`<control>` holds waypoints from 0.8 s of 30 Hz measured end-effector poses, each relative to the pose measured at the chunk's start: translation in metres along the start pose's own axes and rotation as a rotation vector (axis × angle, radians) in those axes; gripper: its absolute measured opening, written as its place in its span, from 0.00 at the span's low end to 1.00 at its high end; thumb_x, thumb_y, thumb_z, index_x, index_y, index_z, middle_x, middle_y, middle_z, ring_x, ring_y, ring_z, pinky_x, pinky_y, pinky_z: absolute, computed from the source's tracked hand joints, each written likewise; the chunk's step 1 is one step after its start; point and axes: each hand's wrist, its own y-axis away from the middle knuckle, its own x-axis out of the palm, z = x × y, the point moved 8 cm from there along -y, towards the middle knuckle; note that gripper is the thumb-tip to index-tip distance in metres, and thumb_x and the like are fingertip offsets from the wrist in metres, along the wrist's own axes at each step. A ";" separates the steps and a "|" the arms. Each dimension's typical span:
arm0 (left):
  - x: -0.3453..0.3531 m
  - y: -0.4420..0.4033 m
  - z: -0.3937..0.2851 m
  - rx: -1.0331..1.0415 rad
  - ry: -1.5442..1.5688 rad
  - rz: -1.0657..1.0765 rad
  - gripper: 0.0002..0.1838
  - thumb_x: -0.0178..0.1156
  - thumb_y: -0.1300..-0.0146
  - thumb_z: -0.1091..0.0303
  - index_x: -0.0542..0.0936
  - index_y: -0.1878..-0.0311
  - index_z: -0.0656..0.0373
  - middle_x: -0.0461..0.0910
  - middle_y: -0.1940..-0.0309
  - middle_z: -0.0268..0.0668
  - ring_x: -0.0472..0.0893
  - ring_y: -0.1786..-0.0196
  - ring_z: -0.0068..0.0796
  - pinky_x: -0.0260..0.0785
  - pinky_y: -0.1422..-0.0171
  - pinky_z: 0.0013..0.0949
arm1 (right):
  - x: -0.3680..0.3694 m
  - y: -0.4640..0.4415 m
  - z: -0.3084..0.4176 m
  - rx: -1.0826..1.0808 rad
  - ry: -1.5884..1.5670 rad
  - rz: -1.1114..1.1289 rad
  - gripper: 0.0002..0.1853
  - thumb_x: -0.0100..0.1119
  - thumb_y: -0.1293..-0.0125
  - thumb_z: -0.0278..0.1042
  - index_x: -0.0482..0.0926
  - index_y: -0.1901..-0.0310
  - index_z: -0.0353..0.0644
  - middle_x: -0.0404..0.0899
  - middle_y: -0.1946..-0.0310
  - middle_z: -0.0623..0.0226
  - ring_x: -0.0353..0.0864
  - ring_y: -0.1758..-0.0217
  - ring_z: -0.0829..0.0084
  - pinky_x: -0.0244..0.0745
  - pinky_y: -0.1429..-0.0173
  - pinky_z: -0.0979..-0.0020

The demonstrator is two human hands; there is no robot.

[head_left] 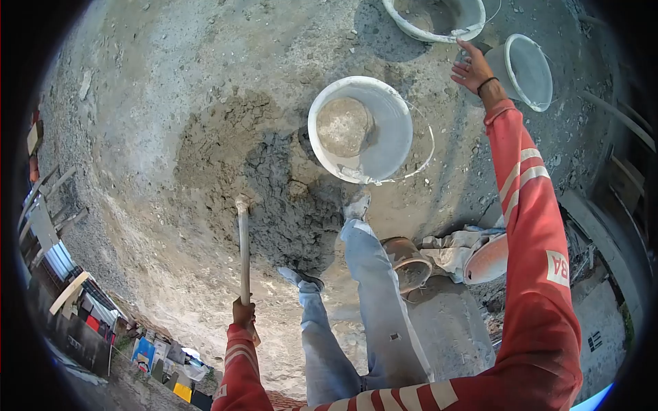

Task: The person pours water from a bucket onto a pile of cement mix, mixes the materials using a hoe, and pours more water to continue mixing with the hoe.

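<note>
Head view. Left hand (245,313) closed round the shaft of a long pale wooden-handled tool (244,253), fingers wrapped on the wood. Tool's far end meets the edge of a wet grey heap of mortar-like mix (291,198) on the dusty ground; shape of its head cannot be told. Right hand (474,68) stretched out, bare, fingers loosely spread, nothing gripped. Fingertips close by the rim of a round whitish bucket (417,33) at the top edge; contact cannot be told.

Large white plastic bucket with wire handle (394,130) stands between heap and right hand, tan-grey matter at its bottom. One grey dusty shoe (356,205) just beside it, at the heap's edge. Smaller pale bucket (531,72) right of the outstretched hand.

Near the legs: brown dirty bucket (409,272), then crumpled beige sacking (452,253) and an orange-red oval pan (486,260), crowding the ground below the right arm. Flat grey slab (452,325) beyond the right leg.

Far left: loose wooden planks (68,293), a blue plastic item (144,353), mixed scrap. Long boards (620,120) along the far right.
</note>
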 end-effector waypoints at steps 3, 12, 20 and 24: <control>0.003 0.012 -0.014 -0.017 -0.087 0.008 0.25 0.54 0.42 0.79 0.76 0.39 0.58 0.69 0.84 0.30 0.68 0.87 0.23 0.64 0.85 0.31 | 0.037 -0.038 0.021 -0.068 -0.187 -0.030 0.52 0.78 0.53 0.54 0.59 0.33 0.37 0.69 0.43 0.52 0.70 0.41 0.61 0.66 0.39 0.55; 0.001 0.007 -0.005 -0.013 -0.019 0.069 0.26 0.53 0.43 0.78 0.76 0.38 0.58 0.69 0.83 0.31 0.69 0.87 0.23 0.64 0.84 0.31 | 0.002 0.038 0.036 -0.408 -0.339 -0.284 0.32 0.80 0.54 0.45 0.76 0.53 0.35 0.78 0.65 0.61 0.78 0.68 0.69 0.77 0.67 0.65; 0.003 0.004 -0.007 0.051 -0.055 0.076 0.24 0.56 0.43 0.78 0.76 0.41 0.61 0.70 0.83 0.32 0.69 0.87 0.24 0.66 0.84 0.33 | -0.143 0.223 0.022 -0.474 -0.073 -0.458 0.19 0.79 0.51 0.40 0.83 0.61 0.40 0.78 0.71 0.72 0.74 0.76 0.78 0.69 0.72 0.72; 0.004 0.000 -0.003 0.125 0.020 0.185 0.21 0.60 0.40 0.76 0.74 0.43 0.61 0.69 0.81 0.30 0.68 0.85 0.23 0.65 0.82 0.32 | -0.245 0.307 0.047 -0.682 0.090 -0.574 0.21 0.79 0.49 0.44 0.85 0.60 0.37 0.82 0.68 0.71 0.79 0.69 0.77 0.75 0.64 0.73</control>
